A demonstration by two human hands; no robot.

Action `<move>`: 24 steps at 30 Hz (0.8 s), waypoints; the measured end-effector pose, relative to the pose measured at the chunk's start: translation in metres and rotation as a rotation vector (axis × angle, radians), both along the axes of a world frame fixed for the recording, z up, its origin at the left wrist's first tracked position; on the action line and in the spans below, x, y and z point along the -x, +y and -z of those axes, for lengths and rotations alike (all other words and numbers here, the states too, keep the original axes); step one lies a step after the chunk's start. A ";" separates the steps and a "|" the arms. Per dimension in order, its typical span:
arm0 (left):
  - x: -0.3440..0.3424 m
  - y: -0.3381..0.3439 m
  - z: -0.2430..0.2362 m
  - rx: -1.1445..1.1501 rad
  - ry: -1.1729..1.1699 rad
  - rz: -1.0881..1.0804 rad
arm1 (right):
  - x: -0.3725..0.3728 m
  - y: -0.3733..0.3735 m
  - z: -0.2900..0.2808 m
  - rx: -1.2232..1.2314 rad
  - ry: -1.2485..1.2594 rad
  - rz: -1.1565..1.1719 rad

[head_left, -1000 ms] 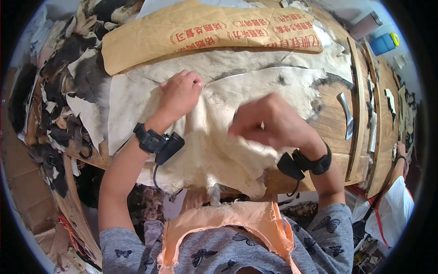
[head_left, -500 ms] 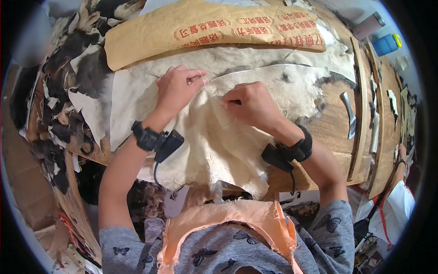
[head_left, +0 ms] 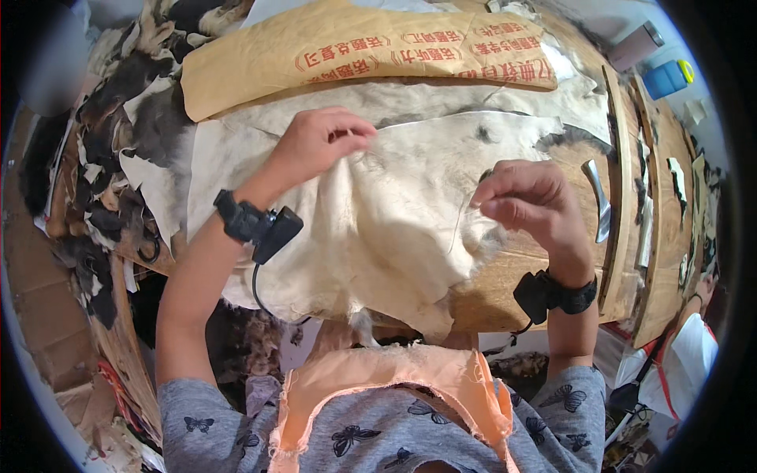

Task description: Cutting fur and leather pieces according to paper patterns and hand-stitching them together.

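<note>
My left hand [head_left: 319, 143] pinches the hide [head_left: 402, 213], its far edge running right. My right hand [head_left: 536, 199], lower, clamps thread [head_left: 456, 229] between fingers [head_left: 505, 180].

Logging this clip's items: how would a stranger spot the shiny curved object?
Find the wooden table, then its bare part right of the pale hide. Just left of the first wooden strip lies the shiny curved object, its silvery gleam unlike the matt wood.

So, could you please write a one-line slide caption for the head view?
Left hand pinching a cream animal hide on a brown wooden table; right hand holding a thin, pale thread.
</note>
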State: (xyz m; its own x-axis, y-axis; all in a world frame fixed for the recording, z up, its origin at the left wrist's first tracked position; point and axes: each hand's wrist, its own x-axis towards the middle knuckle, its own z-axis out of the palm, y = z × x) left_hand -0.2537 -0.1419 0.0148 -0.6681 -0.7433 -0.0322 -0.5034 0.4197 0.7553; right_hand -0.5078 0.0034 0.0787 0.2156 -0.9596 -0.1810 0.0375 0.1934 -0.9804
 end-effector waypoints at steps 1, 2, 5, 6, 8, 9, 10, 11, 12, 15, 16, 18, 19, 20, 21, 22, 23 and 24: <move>0.003 0.000 -0.003 -0.243 0.062 0.122 | 0.003 0.003 0.000 0.000 0.002 0.000; 0.006 0.000 0.001 -0.244 0.065 0.123 | 0.007 0.006 0.000 0.047 0.123 0.056; 0.009 -0.002 0.011 -0.421 0.035 0.070 | 0.016 0.008 0.006 0.186 0.435 0.095; 0.009 -0.003 0.013 -0.436 0.010 0.012 | 0.015 0.010 0.007 0.261 0.562 0.094; 0.012 -0.001 0.015 -0.455 -0.013 -0.057 | 0.015 0.015 0.005 0.337 0.687 0.081; 0.012 0.000 0.013 -0.473 0.007 -0.064 | 0.013 0.014 0.000 0.383 0.703 0.038; 0.010 0.001 0.012 -0.489 0.025 -0.080 | 0.010 0.012 -0.005 0.434 0.713 -0.011; 0.009 0.001 0.012 -0.482 0.023 -0.113 | 0.010 0.014 -0.013 0.450 0.696 -0.037; 0.008 0.000 0.010 -0.396 -0.021 -0.091 | 0.013 0.016 -0.025 0.399 0.646 0.008; 0.009 0.007 0.014 -0.127 -0.029 -0.015 | 0.019 0.017 -0.022 0.290 0.672 0.054; 0.009 0.016 0.015 0.045 0.051 0.026 | 0.020 0.010 -0.009 0.268 0.712 -0.003; 0.004 0.048 0.009 0.222 0.129 0.111 | 0.016 -0.001 0.019 0.216 0.718 -0.082; 0.002 0.066 -0.001 0.228 0.139 0.142 | 0.016 -0.005 0.030 0.140 0.754 -0.124; -0.012 0.086 -0.014 0.205 0.103 0.117 | 0.016 -0.010 0.040 0.134 0.782 -0.181; -0.027 0.099 -0.022 0.176 0.094 0.114 | 0.016 -0.012 0.037 0.134 0.794 -0.192; -0.048 0.110 -0.024 0.147 0.085 0.077 | 0.013 -0.014 0.034 0.148 0.841 -0.178; -0.072 0.116 -0.027 0.075 0.074 -0.040 | 0.008 -0.016 0.033 0.158 0.884 -0.166; -0.096 0.119 -0.030 0.002 0.082 -0.139 | 0.006 -0.015 0.025 0.169 0.856 -0.133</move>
State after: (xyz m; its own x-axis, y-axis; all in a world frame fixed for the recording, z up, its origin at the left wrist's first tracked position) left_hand -0.1575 -0.0227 0.0445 -0.5594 -0.8287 0.0197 -0.4932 0.3518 0.7956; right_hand -0.5140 -0.0114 0.0538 0.1829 -0.9647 -0.1897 -0.7356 -0.0062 -0.6774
